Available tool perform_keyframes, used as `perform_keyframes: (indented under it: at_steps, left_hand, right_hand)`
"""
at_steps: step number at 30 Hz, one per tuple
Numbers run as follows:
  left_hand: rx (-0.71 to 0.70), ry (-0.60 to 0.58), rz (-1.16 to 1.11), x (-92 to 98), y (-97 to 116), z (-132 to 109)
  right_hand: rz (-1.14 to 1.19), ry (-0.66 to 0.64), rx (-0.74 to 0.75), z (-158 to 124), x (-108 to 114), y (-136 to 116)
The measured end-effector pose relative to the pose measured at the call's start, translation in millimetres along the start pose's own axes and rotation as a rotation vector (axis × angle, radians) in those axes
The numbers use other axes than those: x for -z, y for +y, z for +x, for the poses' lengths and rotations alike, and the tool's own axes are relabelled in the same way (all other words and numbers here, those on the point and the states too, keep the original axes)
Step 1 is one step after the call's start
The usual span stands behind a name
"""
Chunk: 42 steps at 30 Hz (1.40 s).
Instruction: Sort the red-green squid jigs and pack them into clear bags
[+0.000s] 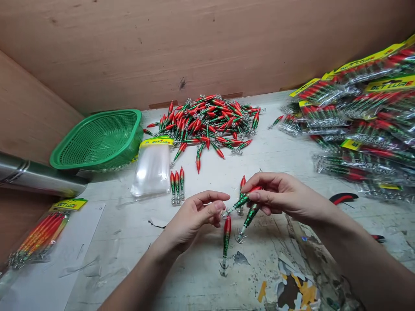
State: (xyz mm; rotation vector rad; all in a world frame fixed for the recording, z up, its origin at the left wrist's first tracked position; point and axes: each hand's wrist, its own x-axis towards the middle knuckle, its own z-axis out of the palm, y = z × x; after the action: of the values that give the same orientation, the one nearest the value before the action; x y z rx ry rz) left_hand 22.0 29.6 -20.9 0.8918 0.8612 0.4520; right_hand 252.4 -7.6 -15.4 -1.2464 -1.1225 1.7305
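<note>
Nearest you on the worktop (136, 268), one lure (226, 239) sits just below your left hand (196, 214), hooks toward you; whether it lies flat or hangs isn't clear. Your left fingers curl around the tail hooks of another lure, but you can't tell whether they pinch it. Your right hand (279, 194) grips at least two red-and-green lures (249, 219) between thumb and fingers. A little farther and left, three lures (177, 186) lie side by side, near the stacked clear bags (152, 168), seemingly unfilled. On the far right, many filled packs (356, 116) are piled, apparently done. Farthest, a large loose heap (207, 121) seems left to pack.
</note>
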Motion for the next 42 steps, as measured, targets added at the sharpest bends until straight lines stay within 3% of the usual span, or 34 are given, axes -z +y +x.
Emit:
perform_keyframes:
  at_steps: [3,7,9,12,14,17,20,23,30,42]
  left_hand:
    - [-0.016,0.085,0.016,-0.4,3.7,-0.8]
    - [-0.139,0.253,0.488,-5.1,0.8,-4.2]
    - [-0.167,0.270,0.699,-9.9,-7.3,-4.6]
    - [-0.184,0.260,0.812,-14.7,-18.6,-2.5]
    - [-0.165,0.222,0.762,-13.0,-18.9,-0.3]
    - [-0.109,0.226,0.489,-4.5,-8.8,2.2]
    - [-0.036,0.198,0.150,2.9,0.9,3.2]
    - [0.016,0.119,-0.031,3.6,1.6,3.8]
    - [0.030,0.080,-0.071,0.3,-2.2,4.3]
    - [0.040,0.034,-0.073,-1.0,-0.9,2.5]
  right_hand:
    - [-0.026,0.039,0.036,1.0,-2.3,-0.6]
    - [-0.072,0.189,0.086,2.8,7.8,-5.7]
    - [-0.075,0.254,0.099,2.8,16.0,-8.2]
    - [-0.035,0.308,0.118,1.8,25.3,-10.6]
    - [0.002,0.318,0.123,1.3,27.3,-11.3]
    - [0.045,0.282,0.088,2.3,23.7,-10.7]
    - [0.045,0.185,0.012,5.5,13.5,-7.3]
    - [0.017,0.076,-0.048,8.4,1.5,-2.0]
    - [-0.001,-0.047,-0.021,10.3,-10.0,6.6]
    - [-0.087,-0.040,-0.025,11.3,-21.1,8.5]
